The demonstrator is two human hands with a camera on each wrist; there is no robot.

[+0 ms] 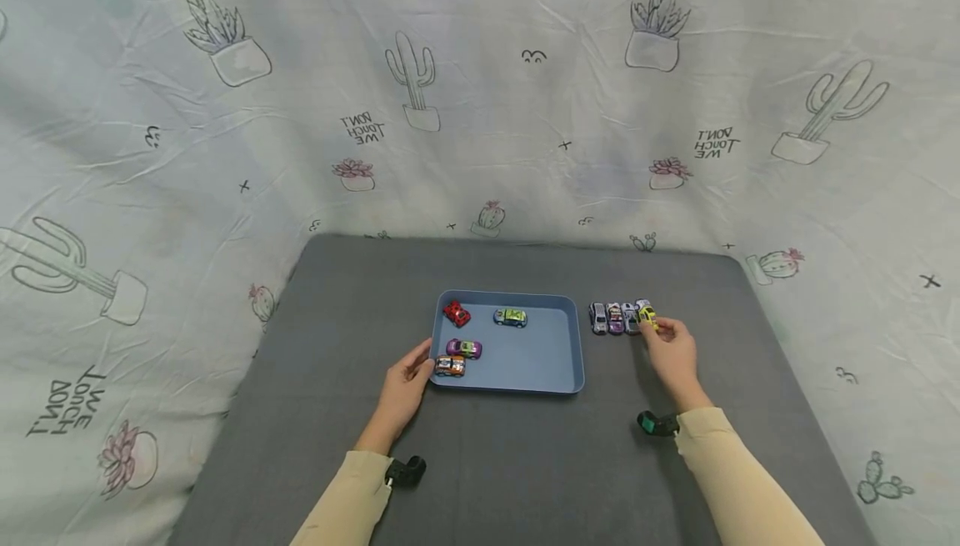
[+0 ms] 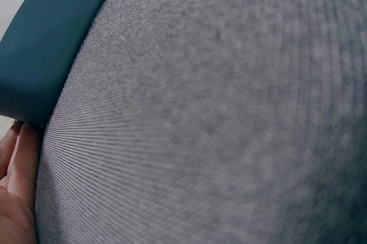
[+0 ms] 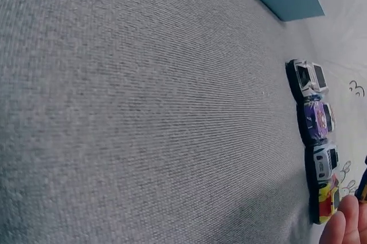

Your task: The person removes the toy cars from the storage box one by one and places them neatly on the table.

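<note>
My left hand (image 1: 403,388) rests at the left side of a blue tray (image 1: 532,363), fingers against its outer wall; the left wrist view shows those fingers (image 2: 24,163) fairly straight beside the tray's corner. Inside the tray sit a red toy car (image 1: 456,313), a green-and-blue one (image 1: 510,318), a purple one (image 1: 464,349) and an orange one (image 1: 450,366). On the right, my right hand (image 1: 672,356) pinches a yellow-and-dark toy car (image 3: 363,189), mostly cut off in the right wrist view. It is at the right end of a row of cars.
Right of the tray, the row holds a white car (image 3: 307,77), a purple car (image 3: 316,120), a silver car (image 3: 324,162) and a yellow-and-red car (image 3: 327,201), side by side. Grey cloth (image 1: 495,463) covers the table. A cactus-print curtain (image 1: 480,112) hangs behind and along the sides.
</note>
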